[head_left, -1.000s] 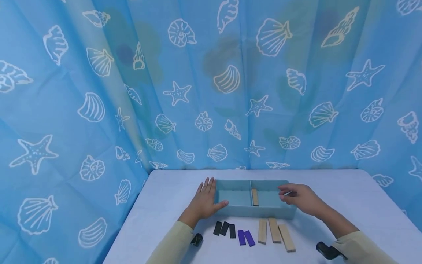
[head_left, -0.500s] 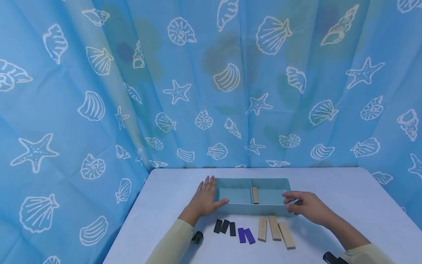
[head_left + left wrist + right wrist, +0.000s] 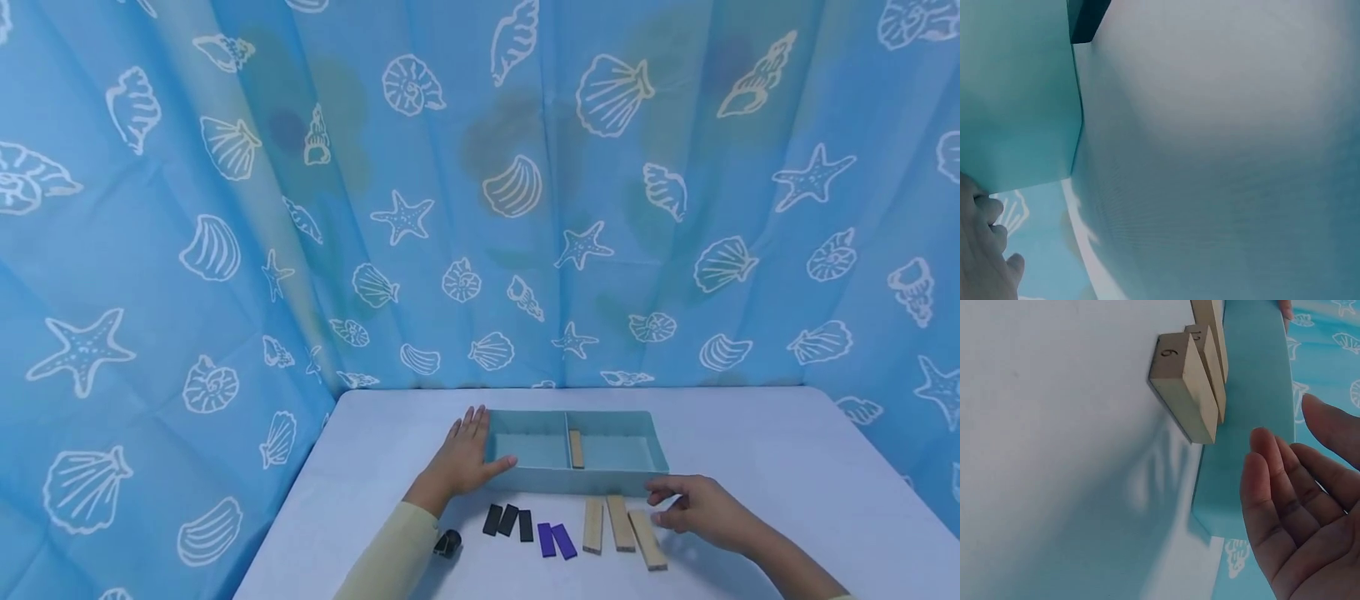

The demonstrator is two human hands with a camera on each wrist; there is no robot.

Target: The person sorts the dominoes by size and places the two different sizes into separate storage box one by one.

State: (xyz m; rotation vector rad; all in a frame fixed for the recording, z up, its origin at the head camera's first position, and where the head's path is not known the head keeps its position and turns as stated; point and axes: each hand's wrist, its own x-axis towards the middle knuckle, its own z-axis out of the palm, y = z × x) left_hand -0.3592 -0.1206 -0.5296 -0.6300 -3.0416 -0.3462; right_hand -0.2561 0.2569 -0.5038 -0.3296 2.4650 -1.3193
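A pale blue-green box with one divider stands on the table. My left hand lies against its left end, fingers straight along the side and thumb over the front rim. One wooden block rests in the right compartment beside the divider. My right hand is by the box's front right corner, fingers loosely bent and holding nothing. Closest to it is the rightmost of three wooden blocks lying in front of the box. In the right wrist view the near block has a "6" on its end.
Three black blocks and two purple blocks lie in front of the box, left of the wooden ones. Behind the white table hangs a blue curtain with shell prints.
My right hand has moved from over the box's right end down and toward me, near the wooden blocks. The left hand stays at the box's left end.
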